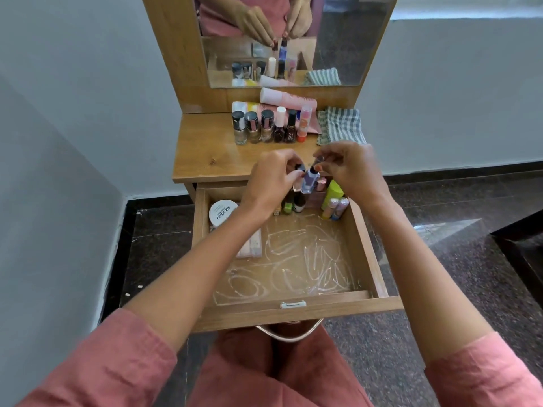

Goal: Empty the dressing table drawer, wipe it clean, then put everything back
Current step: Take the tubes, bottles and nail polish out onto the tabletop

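**A:** What could go wrong from here?

**B:** A drop, I'd judge. My right grip (349, 168) is pinched on the lilac bottle (311, 181) by its cap alone, with fingertips. If the cap is loose or my fingers slide, the glass falls onto the small bottles (293, 204) standing at the drawer's (365, 248) twelve o'clock wall. My left grip (271, 179) is curled round a dark-capped bottle (299, 169), mostly hidden by my fingers. The two bottles hang so close that I cannot tell whether they touch, and a knock could loosen either hold.

**A:** And where are they, exactly?

**B:** In the air above the drawer's far edge, just below the front of the surface (205, 154). From my hands, the row of bottles (267, 127) stands at twelve o'clock and the checked cloth (342, 124) lies at one.

**A:** How does the drawer look?

**B:** It's pulled right out, and its floor is covered with white smears (296, 259) in loops and scribbles. A white jar (222, 212) sits at ten o'clock. It isn't emptied yet and isn't wiped.
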Available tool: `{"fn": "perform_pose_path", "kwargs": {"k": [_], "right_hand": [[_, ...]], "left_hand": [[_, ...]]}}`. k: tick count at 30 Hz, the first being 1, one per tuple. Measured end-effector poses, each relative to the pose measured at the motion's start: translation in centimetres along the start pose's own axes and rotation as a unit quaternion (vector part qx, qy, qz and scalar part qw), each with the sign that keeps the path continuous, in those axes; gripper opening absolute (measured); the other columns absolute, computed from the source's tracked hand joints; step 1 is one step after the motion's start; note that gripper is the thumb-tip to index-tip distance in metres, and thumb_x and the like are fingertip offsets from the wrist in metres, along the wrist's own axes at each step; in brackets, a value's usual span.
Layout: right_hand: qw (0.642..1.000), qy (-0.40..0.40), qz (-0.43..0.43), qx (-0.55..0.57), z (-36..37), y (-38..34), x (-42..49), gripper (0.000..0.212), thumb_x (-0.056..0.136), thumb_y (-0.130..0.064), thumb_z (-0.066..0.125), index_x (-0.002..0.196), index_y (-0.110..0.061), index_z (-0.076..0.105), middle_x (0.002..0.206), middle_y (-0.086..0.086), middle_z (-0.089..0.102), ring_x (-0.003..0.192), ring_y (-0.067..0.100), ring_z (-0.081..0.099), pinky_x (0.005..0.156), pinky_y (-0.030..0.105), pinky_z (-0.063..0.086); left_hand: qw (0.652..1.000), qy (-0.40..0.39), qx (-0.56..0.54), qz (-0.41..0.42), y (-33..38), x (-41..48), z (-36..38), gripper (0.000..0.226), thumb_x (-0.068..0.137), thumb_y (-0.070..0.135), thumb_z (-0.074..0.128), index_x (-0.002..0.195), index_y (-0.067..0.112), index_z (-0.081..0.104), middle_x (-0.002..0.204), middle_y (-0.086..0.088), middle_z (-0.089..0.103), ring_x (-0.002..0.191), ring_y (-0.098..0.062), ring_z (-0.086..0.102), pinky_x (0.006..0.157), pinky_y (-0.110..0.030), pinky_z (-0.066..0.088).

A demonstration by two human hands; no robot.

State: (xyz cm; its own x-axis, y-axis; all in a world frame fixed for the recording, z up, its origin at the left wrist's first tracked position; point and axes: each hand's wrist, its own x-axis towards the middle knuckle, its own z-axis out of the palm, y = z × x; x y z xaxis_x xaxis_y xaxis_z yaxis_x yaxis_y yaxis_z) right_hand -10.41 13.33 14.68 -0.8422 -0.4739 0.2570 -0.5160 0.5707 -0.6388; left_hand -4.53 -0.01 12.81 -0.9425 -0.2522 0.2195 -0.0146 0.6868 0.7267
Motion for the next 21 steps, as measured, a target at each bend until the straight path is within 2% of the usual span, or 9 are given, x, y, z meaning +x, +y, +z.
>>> {"fn": "perform_pose_path", "kwargs": {"k": [4,9,12,15,21], "right_hand": [[1.0,0.009,-0.019,0.006,0.9,-1.6,2.3,0.02,0.078,0.002,0.066,0.097,-0.001,0.069,0.089,0.012,0.069,0.077,0.018,0.063,0.077,0.02,0.049],[0.999,0.018,-0.034,0.011,2.7,-3.8,5.1,0.018,0.079,0.003,0.064,0.095,-0.001,0.069,0.083,0.004,0.065,0.075,0.011,0.059,0.067,0.009,0.044],[0.999,0.006,-0.039,0.016,4.2,-4.7,6.6,0.018,0.08,0.005,0.061,0.095,-0.001,0.069,0.087,0.007,0.067,0.081,0.015,0.063,0.075,0.021,0.052],[0.999,-0.014,-0.025,0.02,5.6,-4.8,7.8,0.02,0.081,0.007,0.056,0.095,-0.002,0.068,0.085,0.007,0.066,0.08,0.016,0.063,0.081,0.039,0.053],[0.999,-0.012,-0.029,0.01,6.9,-4.7,9.1,0.023,0.083,0.004,0.055,0.101,-0.004,0.068,0.097,0.011,0.069,0.083,0.013,0.061,0.08,0.035,0.053]], "left_hand": [[1.0,0.028,-0.001,-0.001,-0.6,1.2,-2.6,0.02,0.081,0.008,0.065,0.101,0.006,0.066,0.097,-0.006,0.069,0.084,-0.011,0.06,0.08,-0.024,0.052],[0.997,0.063,-0.007,-0.032,-2.4,3.1,-5.2,0.023,0.081,0.006,0.066,0.104,0.006,0.066,0.097,-0.005,0.067,0.084,-0.008,0.057,0.069,-0.01,0.045],[0.996,0.082,0.004,-0.045,-3.5,4.0,-6.2,0.023,0.081,0.005,0.066,0.104,0.004,0.066,0.098,-0.009,0.068,0.083,-0.01,0.058,0.067,-0.007,0.043],[0.994,0.089,0.024,-0.052,-4.6,4.8,-6.6,0.024,0.08,0.006,0.067,0.104,0.004,0.067,0.099,-0.01,0.069,0.082,-0.01,0.057,0.067,-0.01,0.043],[0.994,0.088,0.028,-0.063,-6.1,5.4,-6.4,0.022,0.081,0.004,0.066,0.103,0.004,0.067,0.1,-0.01,0.068,0.083,-0.009,0.057,0.07,-0.009,0.042]]}}
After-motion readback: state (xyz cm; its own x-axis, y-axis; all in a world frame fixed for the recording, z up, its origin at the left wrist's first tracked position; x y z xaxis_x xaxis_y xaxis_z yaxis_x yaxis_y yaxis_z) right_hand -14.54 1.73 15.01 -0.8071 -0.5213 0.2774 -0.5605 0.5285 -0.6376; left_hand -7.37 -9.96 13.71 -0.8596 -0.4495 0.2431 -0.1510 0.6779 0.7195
